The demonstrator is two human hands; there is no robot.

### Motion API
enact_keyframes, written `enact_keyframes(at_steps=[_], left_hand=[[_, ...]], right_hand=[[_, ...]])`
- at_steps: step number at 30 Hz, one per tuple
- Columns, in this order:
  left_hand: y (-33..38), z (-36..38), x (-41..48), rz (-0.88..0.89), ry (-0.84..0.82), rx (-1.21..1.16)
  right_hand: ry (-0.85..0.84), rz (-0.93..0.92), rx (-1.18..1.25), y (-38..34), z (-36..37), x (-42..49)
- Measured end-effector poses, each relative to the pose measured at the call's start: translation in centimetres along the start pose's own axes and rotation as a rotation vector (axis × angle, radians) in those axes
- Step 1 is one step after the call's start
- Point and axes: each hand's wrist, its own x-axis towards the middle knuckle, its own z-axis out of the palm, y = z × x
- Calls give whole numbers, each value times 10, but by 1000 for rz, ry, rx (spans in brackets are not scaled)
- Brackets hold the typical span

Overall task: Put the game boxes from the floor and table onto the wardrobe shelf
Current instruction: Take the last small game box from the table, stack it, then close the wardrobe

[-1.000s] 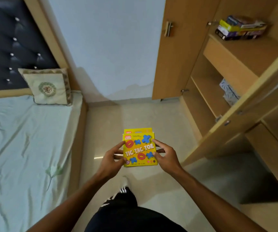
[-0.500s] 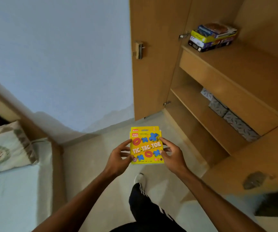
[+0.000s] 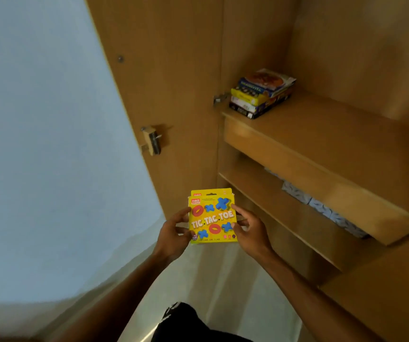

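Pale blue wall (image 3: 45,144) fills the left of the room, and an open wooden wardrobe (image 3: 346,45) fills the right, its door (image 3: 169,70) swung back against the wall with one small latch block (image 3: 152,140) fixed to its inner face. Two shelves show inside. On the upper shelf (image 3: 346,134), at its left end near the door hinge, sits one stack of game boxes (image 3: 262,92); I count four or so layers, though the edges blur together and I cannot be sure of the number. On the lower shelf (image 3: 272,208), pushed to the back, lies a row of grey patterned boxes (image 3: 321,206), about three visible, partly hidden under the upper shelf's front board.

Out in front of the wardrobe, over the pale tiled floor (image 3: 211,280), a person holds one yellow Tic Tac Toe box (image 3: 213,215) upright and face up, well below the upper shelf and apart from the stack. Both hands are on it: the left hand (image 3: 174,235) has its grip clasped on the box's left edge, thumb on the front, and the right hand (image 3: 250,233) grips the right edge the same way, fingers wrapped behind. Both bare forearms reach in from the bottom. One dark trouser leg (image 3: 186,324) shows below.
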Motion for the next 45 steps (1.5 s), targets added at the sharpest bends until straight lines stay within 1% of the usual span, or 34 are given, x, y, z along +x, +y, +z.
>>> enact_keyframes(at_steps=[4,8,14,17,22,25,27,30,33,35,36,37,39,42,45], left_hand=[[41,28,94,57,-97,-24],[75,54,189,122,-162,-85],[158,96,333,221,-281,-123],[195,113,393,317,-346,-56],[248,134,478,461,-403,52],[267,147,523,464,-420,53],[276,154,549,476,-400,67],[287,161,579,487,-351,103],[292,163,605,504,-317,232],[291,163,613,510,-207,365],[291,163,615,525,-122,440],[289,163,616,569,-37,516],[285,162,614,647,57,623],[279,158,607,675,81,694],[273,155,602,589,20,810]], right_hand=[[122,-2,35,-9,-33,76],[232,-71,-10,-15,-66,163],[404,-165,-134,-47,-126,286],[496,-178,-160,-66,-156,340],[567,-260,-222,-87,-190,417],[589,-280,-240,-96,-205,458],[599,-296,-248,-99,-212,480],[574,-308,-264,-98,-219,507],[438,-316,-293,-92,-221,529],[334,-339,-333,-91,-221,540],[287,-342,-353,-93,-221,547],[249,-341,-379,-95,-219,553],[201,-349,-437,-100,-214,564],[148,-370,-479,-106,-209,574],[107,-383,-542,-111,-204,582]])
